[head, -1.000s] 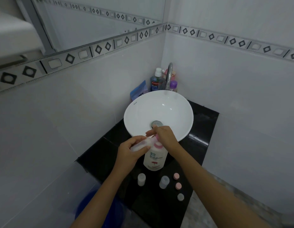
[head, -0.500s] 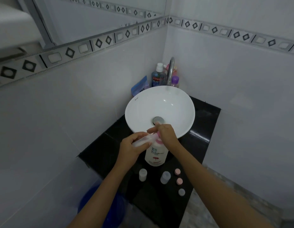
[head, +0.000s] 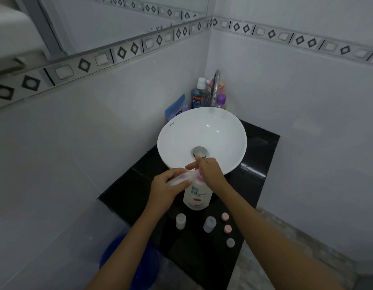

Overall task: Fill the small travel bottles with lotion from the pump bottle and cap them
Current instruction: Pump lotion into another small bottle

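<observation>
Our left hand (head: 166, 188) grips a small clear bottle (head: 181, 179), tilted against the spout of the pump bottle (head: 197, 195) on the black counter (head: 127, 193). Our right hand (head: 210, 173) presses the pump top, fingers fairly straight.

The white pump bottle (head: 197, 195) says "Shokubutsu" in blue letters, the blue bottle (head: 197, 96) behind the white sink (head: 173, 143) says "Colgate Plax" — and the sink's rim has a tiny word too small to read.
</observation>
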